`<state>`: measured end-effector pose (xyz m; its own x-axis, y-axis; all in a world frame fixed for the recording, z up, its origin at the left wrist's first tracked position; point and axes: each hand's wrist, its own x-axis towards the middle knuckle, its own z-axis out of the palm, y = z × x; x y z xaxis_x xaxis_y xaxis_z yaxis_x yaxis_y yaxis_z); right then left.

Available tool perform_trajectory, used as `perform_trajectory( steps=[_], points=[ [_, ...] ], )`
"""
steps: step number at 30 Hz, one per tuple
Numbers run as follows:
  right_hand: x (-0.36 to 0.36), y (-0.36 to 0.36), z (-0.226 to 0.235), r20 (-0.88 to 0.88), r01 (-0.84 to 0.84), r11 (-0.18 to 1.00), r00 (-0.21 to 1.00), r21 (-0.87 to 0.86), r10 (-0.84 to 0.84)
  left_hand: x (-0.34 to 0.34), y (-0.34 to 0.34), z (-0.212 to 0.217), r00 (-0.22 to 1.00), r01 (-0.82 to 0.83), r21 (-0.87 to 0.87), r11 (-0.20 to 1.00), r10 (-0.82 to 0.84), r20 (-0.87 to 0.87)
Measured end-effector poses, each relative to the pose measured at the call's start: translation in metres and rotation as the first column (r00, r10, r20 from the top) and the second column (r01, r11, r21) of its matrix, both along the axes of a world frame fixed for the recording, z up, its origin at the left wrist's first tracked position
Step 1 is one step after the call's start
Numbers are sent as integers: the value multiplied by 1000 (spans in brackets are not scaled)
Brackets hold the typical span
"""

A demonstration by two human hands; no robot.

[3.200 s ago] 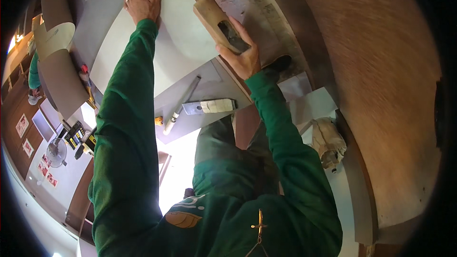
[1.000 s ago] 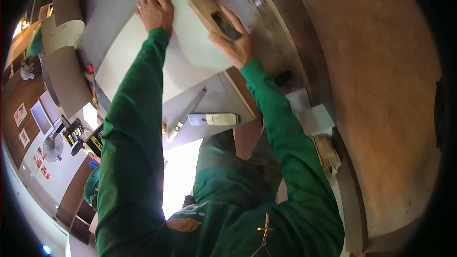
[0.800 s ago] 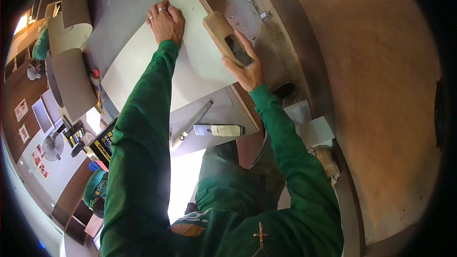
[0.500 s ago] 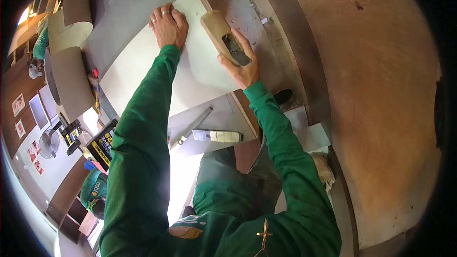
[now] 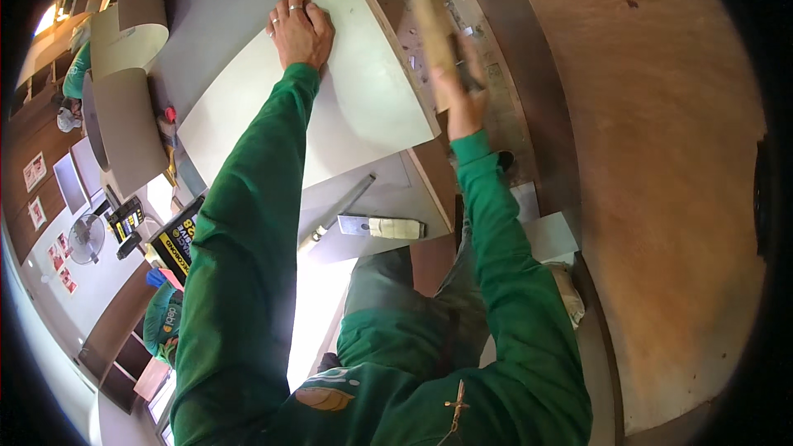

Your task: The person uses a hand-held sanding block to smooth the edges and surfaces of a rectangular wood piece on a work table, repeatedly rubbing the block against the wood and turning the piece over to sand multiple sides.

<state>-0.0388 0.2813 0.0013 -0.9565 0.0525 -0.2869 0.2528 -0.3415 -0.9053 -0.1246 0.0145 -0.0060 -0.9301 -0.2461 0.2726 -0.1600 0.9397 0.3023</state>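
Note:
My left hand lies on a white-faced panel, close to its far edge, with fingers and thumb resting on the surface. My right hand is wrapped around a wooden hand plane, smeared a little by motion. The plane is tipped on its side in the air, off to the right of the panel's right edge, apart from it. Nearer to me, on the grey work surface, lie a wide chisel with a pale handle and a long, thin metal tool with a light handle.
A large curved brown panel fills the right side. Scraps litter the floor beyond the plane. Curled sheets, a black-and-yellow box and a fan stand left. Two people in green are farther off.
My right hand has lifted the plane off the panel's right edge, carrying it right and turning it on its side. My left hand stays on the panel.

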Motion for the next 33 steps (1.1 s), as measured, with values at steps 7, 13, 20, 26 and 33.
perform_trajectory(
  steps=[7,13,20,26,33],
  points=[
    [25,73,6,60,66,974,995,219,-81,32,16,6,722,685,-161,710,-692,17],
    [79,84,20,118,34,961,991,276,-69,97,60,15,544,824,167,541,-839,37],
    [138,56,71,128,-64,962,991,266,30,208,201,82,893,-184,983,5,-418,169],
    [129,117,103,-20,-287,388,782,876,624,201,170,86,795,-435,885,-166,-531,292],
    [69,98,99,-81,-235,164,329,958,941,157,127,94,310,-11,963,269,-915,259]
  ],
)
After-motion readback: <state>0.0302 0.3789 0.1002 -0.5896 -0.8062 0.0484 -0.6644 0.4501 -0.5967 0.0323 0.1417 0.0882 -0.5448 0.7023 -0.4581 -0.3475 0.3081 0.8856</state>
